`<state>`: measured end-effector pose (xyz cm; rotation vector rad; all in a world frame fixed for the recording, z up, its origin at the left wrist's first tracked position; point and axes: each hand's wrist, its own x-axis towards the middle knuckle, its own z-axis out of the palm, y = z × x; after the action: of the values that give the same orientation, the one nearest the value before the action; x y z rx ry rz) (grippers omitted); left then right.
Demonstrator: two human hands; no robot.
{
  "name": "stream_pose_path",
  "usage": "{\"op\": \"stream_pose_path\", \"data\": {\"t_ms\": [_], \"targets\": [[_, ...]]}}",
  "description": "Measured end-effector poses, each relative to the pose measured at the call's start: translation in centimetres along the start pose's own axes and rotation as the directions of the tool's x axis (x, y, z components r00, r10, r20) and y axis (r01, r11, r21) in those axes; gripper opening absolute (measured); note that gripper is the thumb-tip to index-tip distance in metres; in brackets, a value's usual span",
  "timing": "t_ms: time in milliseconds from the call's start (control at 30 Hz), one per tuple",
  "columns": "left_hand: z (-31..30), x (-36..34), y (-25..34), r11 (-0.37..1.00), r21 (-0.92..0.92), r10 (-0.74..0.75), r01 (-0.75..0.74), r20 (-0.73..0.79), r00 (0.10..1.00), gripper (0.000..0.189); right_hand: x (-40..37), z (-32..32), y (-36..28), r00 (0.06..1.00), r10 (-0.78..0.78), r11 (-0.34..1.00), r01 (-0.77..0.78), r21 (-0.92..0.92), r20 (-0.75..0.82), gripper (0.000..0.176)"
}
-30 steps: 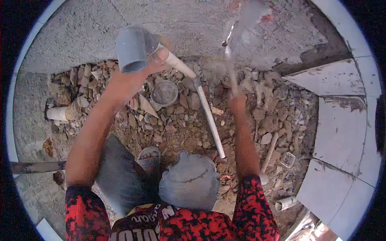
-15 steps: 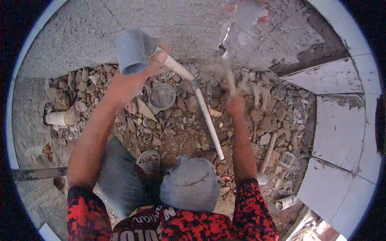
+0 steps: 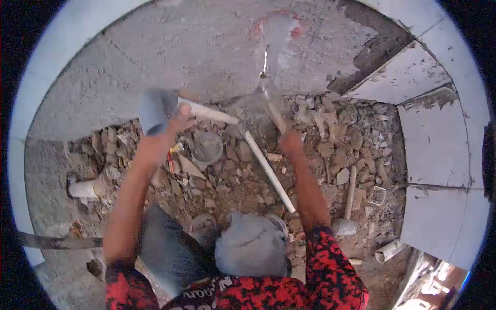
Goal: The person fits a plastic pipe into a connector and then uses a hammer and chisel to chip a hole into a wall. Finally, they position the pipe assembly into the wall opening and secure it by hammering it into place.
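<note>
The fingers of the left hand (image 3: 169, 133) are closed around a pale pipe (image 3: 209, 113), just beside a grey elbow fitting (image 3: 153, 116) at its near end; the exact contact is blurred. By the fingers of the right hand (image 3: 292, 143), a handled tool (image 3: 276, 115) is gripped in a fist, its metal end directed towards the grey concrete surface (image 3: 181, 62); whether the two are touching cannot be told. From the pale pipe's far end, a thinner white pipe (image 3: 270, 172) is seen slanting down between the forearms. Beneath, rubble (image 3: 223, 187) is spread, on which a round tub (image 3: 206, 148) is placed between the hands. To the right, a mallet-like tool (image 3: 351, 194) is shown lying on the rubble, and the area is bordered by white tiles (image 3: 431, 139).
</note>
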<state>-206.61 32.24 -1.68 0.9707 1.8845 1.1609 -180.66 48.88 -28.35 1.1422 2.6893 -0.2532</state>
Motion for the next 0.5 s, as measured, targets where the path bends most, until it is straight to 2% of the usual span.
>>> {"op": "stream_pose_path", "data": {"t_ms": [33,67,133,167,200,233,300,333,367,433,467,500], "targets": [[-0.3,0.4,-0.3,0.994,-0.074,0.080,-0.080,-0.004,0.997,0.044,-0.4,1.5,-0.4,0.988,0.023,1.000,-0.026,-0.015,-0.151,0.020],[-0.4,0.5,0.1,0.994,-0.070,0.085,-0.086,-0.006,0.996,0.044,-0.7,3.3,-0.7,0.953,0.046,0.998,-0.056,-0.022,-0.299,0.020],[-0.4,0.3,0.9,0.993,-0.059,0.109,-0.103,0.113,0.988,0.042,-4.2,-2.5,-4.2,0.862,0.105,0.923,0.101,0.371,-0.496,0.025],[-0.3,0.2,0.8,0.995,-0.024,0.099,-0.098,0.044,0.994,0.041,-5.9,-7.5,-6.1,0.860,0.206,0.830,0.099,0.549,-0.467,0.029],[-0.1,-0.1,0.9,0.996,-0.018,0.090,-0.090,0.045,0.995,0.041,-5.4,-6.2,-5.5,0.863,0.207,0.826,0.099,0.555,-0.461,0.029],[0.2,-0.2,1.5,0.996,-0.016,0.082,-0.082,0.005,0.997,0.040,-4.1,-4.1,-4.1,0.786,0.124,0.813,0.269,0.516,-0.606,0.032],[0.6,-0.1,1.9,0.996,-0.017,0.091,-0.091,-0.026,0.996,0.040,-3.5,-3.8,-2.8,0.842,0.191,0.749,0.208,0.629,-0.505,0.035],[0.3,0.3,1.1,0.997,-0.070,0.011,-0.012,-0.008,1.000,0.039,-2.2,-2.5,-1.5,0.836,0.194,0.754,0.208,0.623,-0.513,0.035],[0.2,0.1,0.7,0.990,-0.119,-0.076,0.078,0.018,0.997,0.039,-0.5,0.8,0.2,0.960,0.003,0.963,0.073,0.261,-0.279,0.034],[0.1,-0.7,2.1,0.998,-0.064,0.017,-0.015,0.032,0.999,0.039,-0.1,1.7,-0.9,0.907,0.337,0.869,-0.197,0.453,-0.253,0.033],[0.2,-1.0,2.7,0.997,-0.026,0.074,-0.073,0.038,0.997,0.040,-0.3,0.2,-1.8,0.906,0.328,0.874,-0.183,0.451,-0.268,0.033],[0.1,-1.1,2.5,0.999,-0.012,0.052,-0.052,0.041,0.998,0.042,-1.4,-1.7,-2.7,0.915,0.302,0.846,-0.127,0.518,-0.269,0.034]]}}
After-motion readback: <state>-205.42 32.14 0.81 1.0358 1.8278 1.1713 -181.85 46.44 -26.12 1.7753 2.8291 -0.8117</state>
